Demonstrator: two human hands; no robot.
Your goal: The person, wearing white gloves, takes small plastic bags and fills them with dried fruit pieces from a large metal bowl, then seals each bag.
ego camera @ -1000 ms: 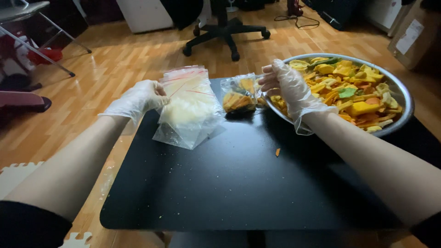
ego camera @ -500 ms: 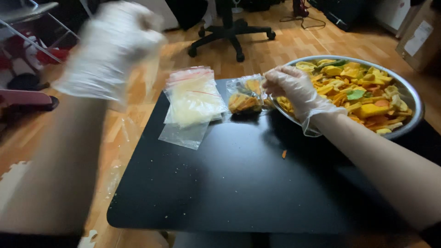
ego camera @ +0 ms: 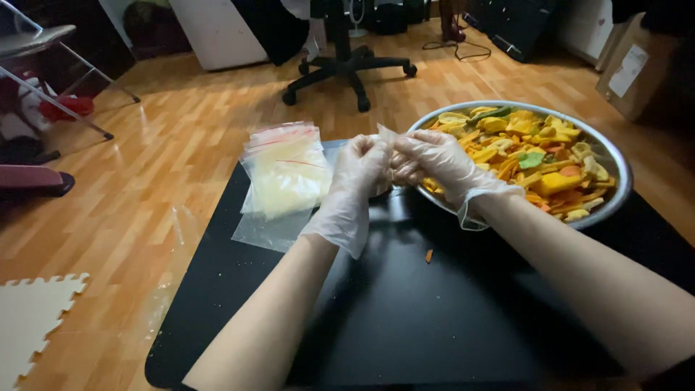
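At frame centre: two gloved hands, left hand [ego camera: 360, 174] and right hand [ego camera: 434, 165], pinched together on one clear bag [ego camera: 386, 137]. One bag stack [ego camera: 284, 174] left; one chip bowl [ego camera: 615, 163] right; one table [ego camera: 405, 318].

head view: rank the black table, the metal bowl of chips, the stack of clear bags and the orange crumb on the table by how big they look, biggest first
1. black table
2. metal bowl of chips
3. stack of clear bags
4. orange crumb

The bowl runs out of frame less than the table does, yet the order looks plain.
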